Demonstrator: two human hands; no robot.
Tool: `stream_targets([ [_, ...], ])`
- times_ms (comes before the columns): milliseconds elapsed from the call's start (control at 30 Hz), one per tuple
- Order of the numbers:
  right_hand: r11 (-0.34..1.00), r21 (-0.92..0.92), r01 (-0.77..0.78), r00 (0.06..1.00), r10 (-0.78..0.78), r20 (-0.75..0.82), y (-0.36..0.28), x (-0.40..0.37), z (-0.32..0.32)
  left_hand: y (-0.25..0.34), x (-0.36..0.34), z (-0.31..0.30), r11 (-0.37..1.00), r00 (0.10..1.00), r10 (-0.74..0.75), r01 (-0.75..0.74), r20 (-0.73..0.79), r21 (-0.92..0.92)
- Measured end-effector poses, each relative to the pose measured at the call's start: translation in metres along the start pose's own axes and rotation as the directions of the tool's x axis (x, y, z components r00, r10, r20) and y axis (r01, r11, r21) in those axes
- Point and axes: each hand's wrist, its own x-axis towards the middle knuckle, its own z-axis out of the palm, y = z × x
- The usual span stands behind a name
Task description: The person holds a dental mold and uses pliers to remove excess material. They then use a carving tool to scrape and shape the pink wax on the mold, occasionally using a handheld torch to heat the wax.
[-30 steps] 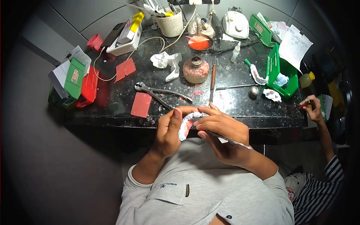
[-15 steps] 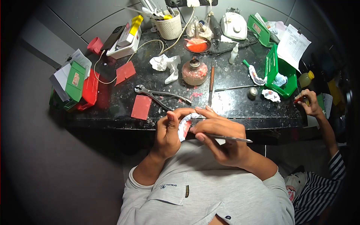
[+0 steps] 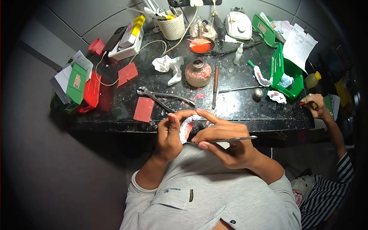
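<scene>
Just in front of the bench edge, my left hand is closed around a curved white dental cast with pink wax on its inner side. My right hand grips a slim metal wax carver like a pen, its back end pointing right. The carver's working tip is hidden behind my right fingers, close to the cast, so contact cannot be seen. Beyond my hands lie metal pliers, a pink wax sheet and a wooden-handled wax knife.
A glass spirit burner stands mid-bench, with crumpled tissue beside it. Another metal tool, a small jar and a green box are to the right. A co-worker's hand holds something red at the right edge.
My hands and the cast have shifted slightly left. My right fingers have bent in more, and the carver's back end has risen a little. The co-worker's hand has barely moved.
</scene>
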Motion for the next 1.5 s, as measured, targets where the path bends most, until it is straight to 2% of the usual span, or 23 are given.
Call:
stream_targets([
  [167,1.000,-0.001,0.001,0.986,-0.001,-0.165,0.005,0.004,0.006,0.001,0.001,0.003,0.999,1.000,0.018,-0.018,0.006,0.028],
  [233,0.999,-0.034,0.006,0.987,-0.012,-0.162,0.005,0.005,0.008,0.000,0.000,0.002,0.999,1.000,0.020,-0.020,0.011,0.029],
  [333,0.999,-0.030,0.035,0.987,-0.039,-0.157,0.004,0.004,0.009,-0.002,-0.002,-0.001,0.998,0.998,-0.068,0.068,0.014,0.017],
  [400,0.996,-0.044,0.071,0.997,-0.073,-0.030,-0.001,0.004,0.004,-0.002,-0.001,-0.002,0.999,0.999,-0.047,0.047,0.005,-0.024],
  [433,0.996,-0.044,0.071,0.997,-0.072,-0.030,-0.003,0.004,0.001,-0.001,-0.001,0.000,0.999,0.999,-0.048,0.048,0.005,-0.025],
  [500,0.998,0.030,0.046,0.996,-0.048,0.070,-0.006,0.005,-0.002,0.003,0.000,0.003,1.000,1.000,0.007,-0.007,-0.031,0.002],
  [633,0.996,0.023,0.089,0.996,-0.089,-0.012,0.004,0.004,0.001,0.001,0.000,0.002,1.000,0.999,0.024,-0.024,-0.031,0.007],
  [733,0.998,0.011,0.062,0.988,-0.060,-0.143,0.006,0.005,0.007,0.001,0.001,0.000,1.000,1.000,0.015,-0.014,0.023,-0.019],
  [867,0.997,0.003,0.071,0.996,-0.071,-0.050,0.006,0.003,0.001,0.001,0.001,0.002,0.998,0.999,-0.031,0.030,-0.015,-0.061],
  [933,0.996,-0.008,0.090,0.994,-0.089,0.060,0.002,0.005,-0.009,0.001,0.001,0.002,0.996,0.999,-0.028,0.025,-0.033,-0.085],
  [1033,0.997,0.063,0.048,0.999,-0.049,0.013,0.011,0.002,-0.021,0.000,0.002,-0.002,0.986,0.999,-0.035,0.037,0.012,-0.165],
  [1100,0.997,0.057,0.053,0.998,-0.052,-0.020,0.013,0.000,-0.028,-0.001,0.007,0.000,0.999,0.998,0.034,-0.032,-0.046,0.039],
  [1167,0.999,0.039,0.022,0.993,-0.017,-0.116,0.014,0.000,-0.036,-0.002,0.012,0.000,0.999,0.996,0.035,-0.033,-0.079,0.025],
  [1233,0.997,0.071,0.026,0.975,-0.009,-0.220,0.023,-0.004,-0.042,0.004,0.018,-0.002,0.930,0.998,0.019,0.001,-0.052,0.368],
  [1267,0.996,0.075,0.041,0.966,-0.020,-0.257,0.027,-0.006,-0.046,0.014,0.021,0.002,0.848,0.996,0.058,-0.010,-0.074,0.530],
  [1367,0.992,0.116,0.044,0.922,0.004,-0.387,0.036,-0.011,-0.056,0.005,0.032,0.005,0.759,0.966,0.257,-0.195,-0.011,0.621],
  [1400,0.990,0.138,0.026,0.913,0.032,-0.407,0.039,-0.012,-0.059,0.004,0.034,0.004,0.753,0.965,0.263,-0.199,-0.009,0.627],
  [1467,0.993,0.115,0.013,0.906,0.037,-0.423,0.047,-0.016,-0.066,0.004,0.039,0.002,0.568,0.953,0.294,-0.230,0.065,0.790],
  [1500,0.993,0.119,0.021,0.904,0.032,-0.426,0.048,-0.017,-0.070,0.007,0.041,0.001,0.560,0.952,0.297,-0.232,0.069,0.795],
])
